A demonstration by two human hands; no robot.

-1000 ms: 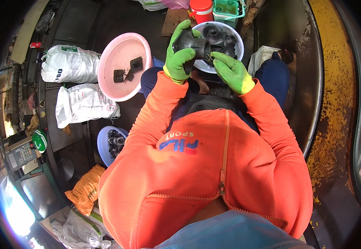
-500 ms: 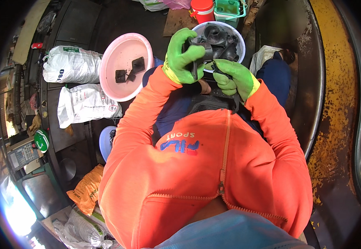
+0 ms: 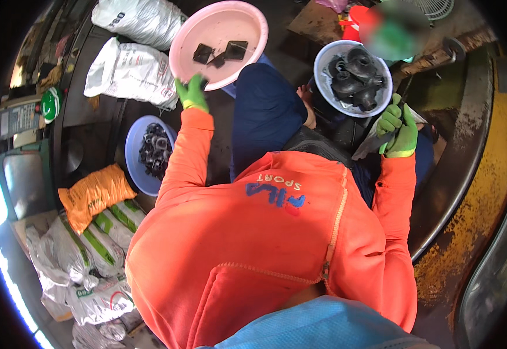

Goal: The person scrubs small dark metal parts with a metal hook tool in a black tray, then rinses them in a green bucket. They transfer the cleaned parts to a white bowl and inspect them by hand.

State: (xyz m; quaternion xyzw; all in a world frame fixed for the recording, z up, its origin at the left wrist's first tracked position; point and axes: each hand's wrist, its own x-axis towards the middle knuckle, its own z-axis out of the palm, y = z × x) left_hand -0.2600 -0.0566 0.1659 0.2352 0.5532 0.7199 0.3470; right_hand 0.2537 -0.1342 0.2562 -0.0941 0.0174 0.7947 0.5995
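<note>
My left hand [image 3: 193,94], in a green glove, is at the near rim of the pink basin [image 3: 179,64]. It is blurred, and a small dark shape shows at its fingertips; whether they grip it I cannot tell. In the basin lie several flat black pieces [image 3: 236,50]. My right hand [image 3: 403,131], also gloved in green, is closed around a dark grey blade-like tool [image 3: 370,145] above my right leg. Close to that hand, a white basin [image 3: 322,87] holds several black rounded, hollow parts [image 3: 349,81].
A blue basin [image 3: 132,158] of small black parts stands at my left. White sacks [image 3: 132,72], an orange bag [image 3: 93,195] and more sacks [image 3: 70,244] lie along the left. A red container [image 3: 355,20] stands beyond the white basin. A worn yellow metal edge [image 3: 469,232] runs along the right.
My hands, together before the white basin earlier, have moved apart: the left to the pink basin, the right over my right leg. The black part is no longer held between them. The view has shifted.
</note>
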